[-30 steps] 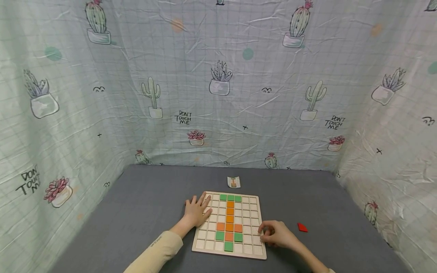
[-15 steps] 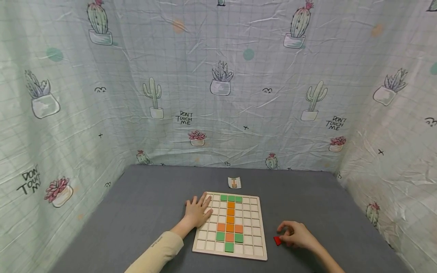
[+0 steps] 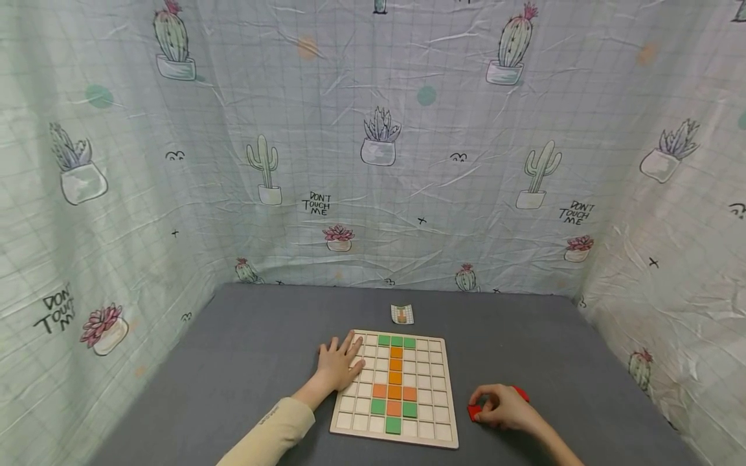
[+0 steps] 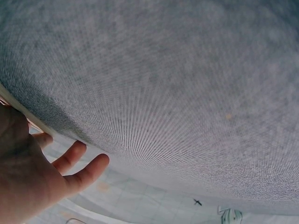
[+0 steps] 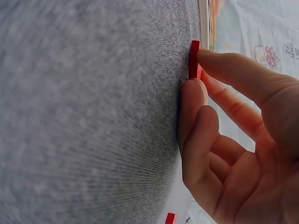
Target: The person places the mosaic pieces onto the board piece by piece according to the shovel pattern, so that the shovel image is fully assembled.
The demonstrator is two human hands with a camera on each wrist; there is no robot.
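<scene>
On the dark table, a square wooden grid board [image 3: 432,414] holds green, orange and salmon square tiles laid in a pattern. My left hand [image 3: 337,364] rests on its left edge with the fingers spread; the left wrist view shows this hand [image 4: 28,172] beside the board's rim. To the right of the board, my right hand [image 3: 502,406] pinches a small red tile [image 3: 473,413] low at the table surface. Close up, the right wrist view has the red tile [image 5: 194,60] between thumb and fingers. A second red piece [image 3: 520,392] lies just behind this hand, partly hidden.
A small card [image 3: 402,314] with a printed grid pattern lies beyond the board's far edge. Cloth walls [image 3: 373,213] printed with cacti stand along the back and both sides of the table.
My right hand has moved right, from the board's right edge to the red tile, and its fingers have closed on it. My left hand has stayed on the board.
</scene>
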